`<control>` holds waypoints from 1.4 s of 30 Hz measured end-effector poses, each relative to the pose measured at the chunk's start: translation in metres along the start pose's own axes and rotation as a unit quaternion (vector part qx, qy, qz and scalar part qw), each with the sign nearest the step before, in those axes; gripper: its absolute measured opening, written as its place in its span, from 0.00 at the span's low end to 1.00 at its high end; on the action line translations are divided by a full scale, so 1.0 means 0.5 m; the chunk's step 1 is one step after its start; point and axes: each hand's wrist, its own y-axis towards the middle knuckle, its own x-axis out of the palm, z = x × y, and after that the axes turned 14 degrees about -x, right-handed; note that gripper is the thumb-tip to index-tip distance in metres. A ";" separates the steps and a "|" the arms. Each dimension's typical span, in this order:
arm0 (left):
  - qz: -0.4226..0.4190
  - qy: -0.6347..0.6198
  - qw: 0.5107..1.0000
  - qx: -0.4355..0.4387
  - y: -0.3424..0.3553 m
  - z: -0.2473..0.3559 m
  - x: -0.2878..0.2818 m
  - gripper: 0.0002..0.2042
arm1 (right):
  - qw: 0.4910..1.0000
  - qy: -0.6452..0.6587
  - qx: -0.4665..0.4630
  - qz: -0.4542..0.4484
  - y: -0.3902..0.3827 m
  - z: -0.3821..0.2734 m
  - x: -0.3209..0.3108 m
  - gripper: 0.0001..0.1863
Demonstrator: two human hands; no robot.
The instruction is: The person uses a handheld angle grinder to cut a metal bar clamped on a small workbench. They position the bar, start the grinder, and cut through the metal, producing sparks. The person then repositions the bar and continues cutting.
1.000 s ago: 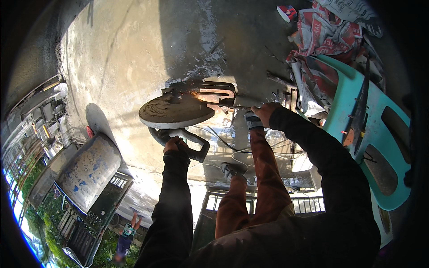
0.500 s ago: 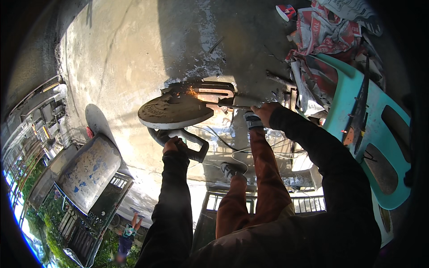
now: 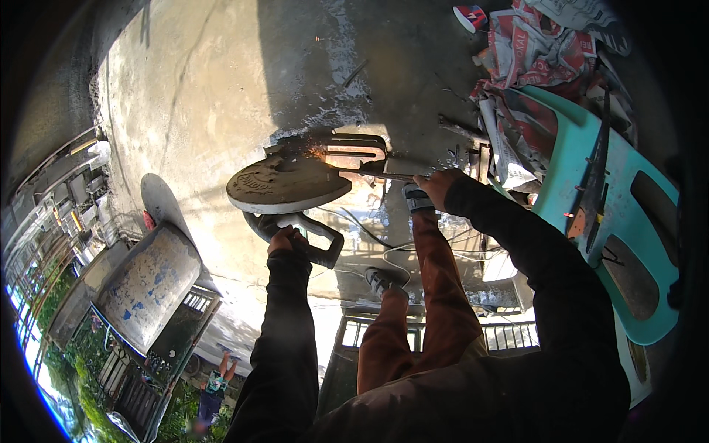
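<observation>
While the left hand [image 3: 284, 238] is wrapped around the dark handle [image 3: 331, 247] of a power saw, the right hand [image 3: 441, 186] grips the outer end of a thin metal bar [image 3: 380, 175]. Hands well apart, both closed; left fingertips partly hidden.

Key relation: bar lies up and right of the left hand, straight left of the right hand. Long axis runs nearly side to side, tilting slightly up toward the left. Right hand is nearer, being on it. Bar's inner end goes in at the right edge of the round, pale guard [image 3: 284, 190]; tip hidden, contact with the blade can't be told.

Slotted metal base [image 3: 362, 150] sits on the floor [image 3: 221, 111], beyond the guard. Bar passes along the base's near edge, by its near right corner; touching or just above, can't tell. Small orange sparks [image 3: 317, 152] show at the guard's far edge, over the base. Right foot [image 3: 418, 198] is just beside the right hand, on the near side.
</observation>
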 end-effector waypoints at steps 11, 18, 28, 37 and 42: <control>0.012 -0.010 1.000 -0.001 -0.018 -0.004 0.008 0.05 | 0.999 -0.020 0.001 -0.024 -0.019 -0.001 0.000 0.29; 0.008 0.008 1.000 -0.002 -0.006 0.000 0.002 0.05 | 1.000 0.002 0.015 -0.023 0.000 -0.014 0.014 0.25; 0.018 -0.013 1.000 -0.008 -0.002 0.001 0.002 0.04 | 1.000 -0.002 0.008 -0.011 -0.008 -0.010 0.006 0.24; 0.023 -0.007 1.000 -0.001 -0.003 -0.001 0.003 0.05 | 0.999 0.025 0.010 -0.028 -0.004 -0.001 -0.008 0.22; 0.010 0.002 1.000 -0.023 0.004 -0.001 -0.001 0.07 | 0.998 0.063 0.008 -0.029 0.012 0.010 0.004 0.22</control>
